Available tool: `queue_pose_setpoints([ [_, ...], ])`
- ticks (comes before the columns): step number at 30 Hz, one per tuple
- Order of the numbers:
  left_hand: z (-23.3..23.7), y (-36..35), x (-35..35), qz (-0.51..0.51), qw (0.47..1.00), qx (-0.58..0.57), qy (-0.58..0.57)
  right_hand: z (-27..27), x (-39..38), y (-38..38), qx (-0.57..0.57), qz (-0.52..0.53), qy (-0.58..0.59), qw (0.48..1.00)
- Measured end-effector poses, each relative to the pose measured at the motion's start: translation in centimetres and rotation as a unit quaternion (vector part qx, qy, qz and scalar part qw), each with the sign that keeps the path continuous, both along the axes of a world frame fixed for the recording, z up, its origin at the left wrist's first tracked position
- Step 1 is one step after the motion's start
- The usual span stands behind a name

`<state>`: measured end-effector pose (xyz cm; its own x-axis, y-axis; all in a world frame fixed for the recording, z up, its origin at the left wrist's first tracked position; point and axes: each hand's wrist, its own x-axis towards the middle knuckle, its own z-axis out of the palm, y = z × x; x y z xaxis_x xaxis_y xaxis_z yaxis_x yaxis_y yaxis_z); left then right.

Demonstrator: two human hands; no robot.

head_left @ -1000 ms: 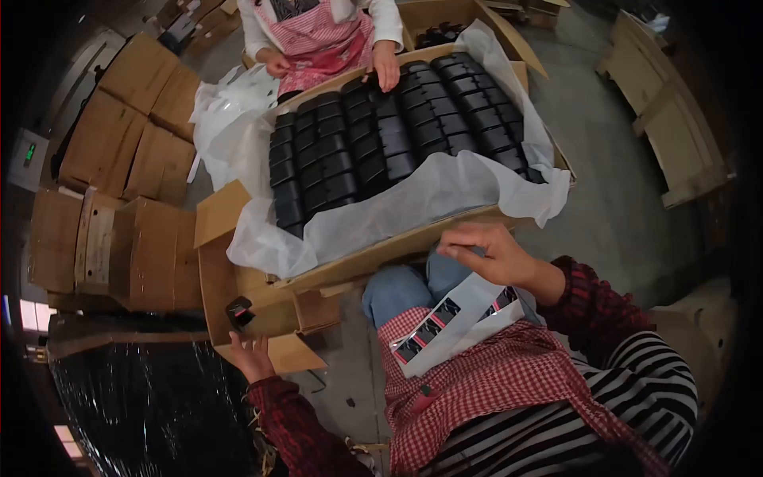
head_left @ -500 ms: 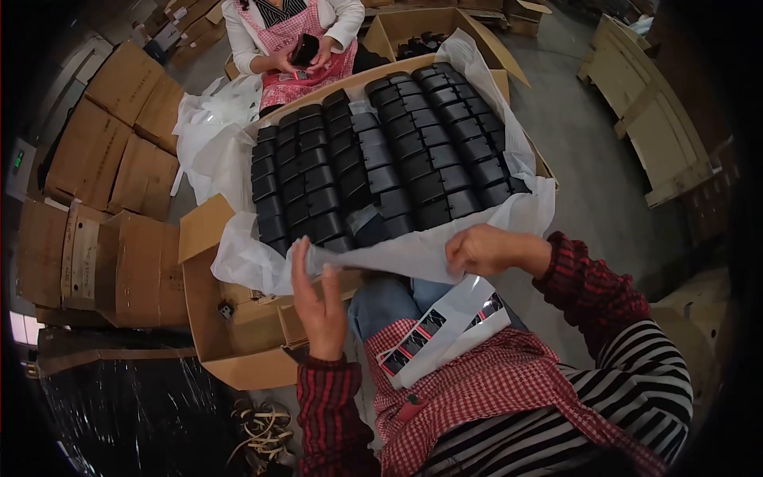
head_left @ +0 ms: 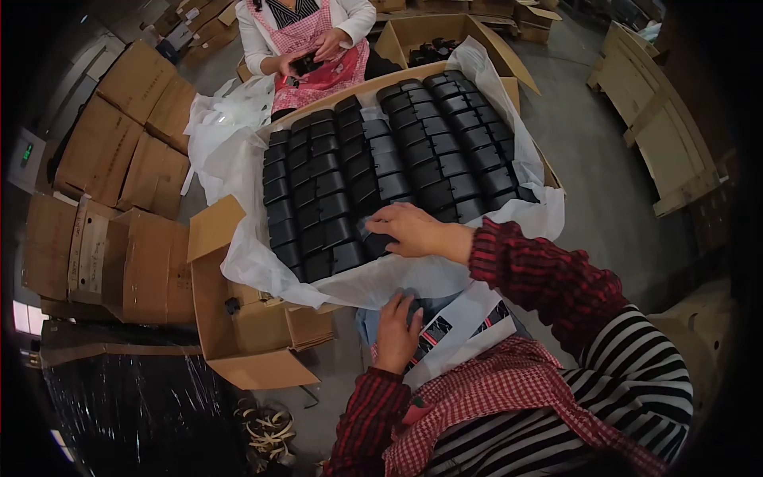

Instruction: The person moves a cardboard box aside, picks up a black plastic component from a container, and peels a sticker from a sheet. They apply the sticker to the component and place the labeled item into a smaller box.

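Observation:
A large carton lined with white plastic film (head_left: 350, 294) holds rows of curved black plastic parts (head_left: 318, 159). My right hand (head_left: 417, 230) reaches over the near side of the carton, fingers and thumb bent around a black plastic part near the front of the middle rows; a bit of bluish clear film shows at the fingertips. My left hand (head_left: 397, 334) is below the carton's near edge, fingers apart and holding nothing, beside a sheet of labels (head_left: 433, 338). The label sheets, black and red on white backing, lie on my lap over the checked apron (head_left: 477, 378).
Across the carton a person in a pink apron (head_left: 306, 40) handles a dark object. An open carton (head_left: 254, 350) stands at left below, before stacked cartons (head_left: 99, 151). Another open box (head_left: 437, 48) with black parts sits behind. A wooden crate (head_left: 656, 119) stands at right.
My right hand has let go of the film edge and moved left onto the black parts. My left hand has dropped from the film toward the labels. The film now hangs over the near edge.

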<state>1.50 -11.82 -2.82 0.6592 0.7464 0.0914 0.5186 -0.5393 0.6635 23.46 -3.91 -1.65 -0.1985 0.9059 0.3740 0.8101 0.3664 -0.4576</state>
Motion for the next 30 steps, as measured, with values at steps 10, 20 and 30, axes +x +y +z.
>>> queue_pose_setpoints([
  [10, 4.7, 1.4, -4.5, 0.152, 0.927, -0.303, -0.161, 5.9, -0.5, 4.1, -0.219, 0.107, -0.229, 0.942],
  [20, 11.3, 3.0, -1.4, -0.012, 0.731, -0.587, -0.346, 12.6, 1.1, -8.3, -0.272, 0.299, 0.349, 0.846],
  [30, 13.9, 0.2, 1.7, -0.018, 0.848, -0.43, -0.309, 10.3, 0.2, -11.1, -0.249, 0.172, 0.437, 0.847],
])
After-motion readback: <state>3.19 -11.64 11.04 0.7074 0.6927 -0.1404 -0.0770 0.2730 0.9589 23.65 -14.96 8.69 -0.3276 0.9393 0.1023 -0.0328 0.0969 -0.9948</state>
